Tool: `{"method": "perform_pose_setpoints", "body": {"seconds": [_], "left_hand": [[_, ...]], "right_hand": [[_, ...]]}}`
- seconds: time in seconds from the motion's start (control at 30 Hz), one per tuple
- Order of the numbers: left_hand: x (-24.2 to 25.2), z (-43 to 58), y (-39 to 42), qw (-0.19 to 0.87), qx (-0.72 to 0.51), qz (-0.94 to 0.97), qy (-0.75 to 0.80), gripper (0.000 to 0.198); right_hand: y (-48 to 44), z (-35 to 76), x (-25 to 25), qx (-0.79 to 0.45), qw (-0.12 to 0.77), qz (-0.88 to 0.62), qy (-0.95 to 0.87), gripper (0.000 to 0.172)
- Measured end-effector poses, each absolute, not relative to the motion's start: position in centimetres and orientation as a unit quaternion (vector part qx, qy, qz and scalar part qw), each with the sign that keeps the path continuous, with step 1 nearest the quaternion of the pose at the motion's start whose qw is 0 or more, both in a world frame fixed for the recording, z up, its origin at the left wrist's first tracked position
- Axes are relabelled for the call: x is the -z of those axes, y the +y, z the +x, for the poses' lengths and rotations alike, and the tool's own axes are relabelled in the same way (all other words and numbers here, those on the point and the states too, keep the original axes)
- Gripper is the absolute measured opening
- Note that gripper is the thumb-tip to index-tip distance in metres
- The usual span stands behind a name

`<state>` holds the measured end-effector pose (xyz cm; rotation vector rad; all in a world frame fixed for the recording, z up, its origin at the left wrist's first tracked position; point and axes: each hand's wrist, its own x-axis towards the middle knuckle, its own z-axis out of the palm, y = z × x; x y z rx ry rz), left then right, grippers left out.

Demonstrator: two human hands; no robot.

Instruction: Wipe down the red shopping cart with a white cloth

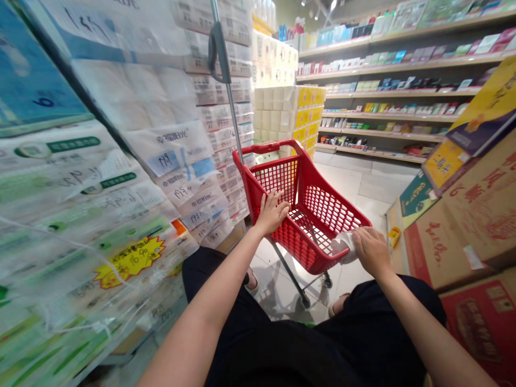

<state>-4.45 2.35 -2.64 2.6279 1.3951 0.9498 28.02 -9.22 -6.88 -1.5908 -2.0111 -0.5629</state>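
Wrapped white tissue packs (121,177) tower at the aisle's left, with brown cardboard boxes (475,215) at the right. Between them stands a red plastic mesh shopping cart (278,180). The left hand (272,213) rests on its near rim, grip slack and fingers spread, seemingly steadying it. The right hand (373,251) has its grip closed over a crumpled white cloth (342,246), pressed against the rim's right side.

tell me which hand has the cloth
The right hand: it grips a white cloth against the cart rim, while the left hand rests bare on the other side.
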Motion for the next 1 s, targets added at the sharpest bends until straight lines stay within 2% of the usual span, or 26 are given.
{"method": "perform_pose_setpoints", "body": {"seconds": [0.5, 0.77, 1.0], "left_hand": [[3.1, -3.9, 2.4, 0.08, -0.329, 0.83, 0.443, 0.038], [3.1, -2.4, -4.9, 0.044, -0.299, 0.861, 0.408, 0.024], [3.4, -1.1, -11.0, -0.005, -0.278, 0.881, 0.383, 0.025]], "right_hand": [[-12.3, 21.7, 6.3, 0.231, 0.291, -0.564, -0.737, 0.026], [-12.8, 19.9, 5.1, 0.225, 0.277, -0.582, -0.731, 0.028], [-13.0, 17.1, 4.4, 0.216, 0.238, -0.579, -0.749, 0.03]]}}
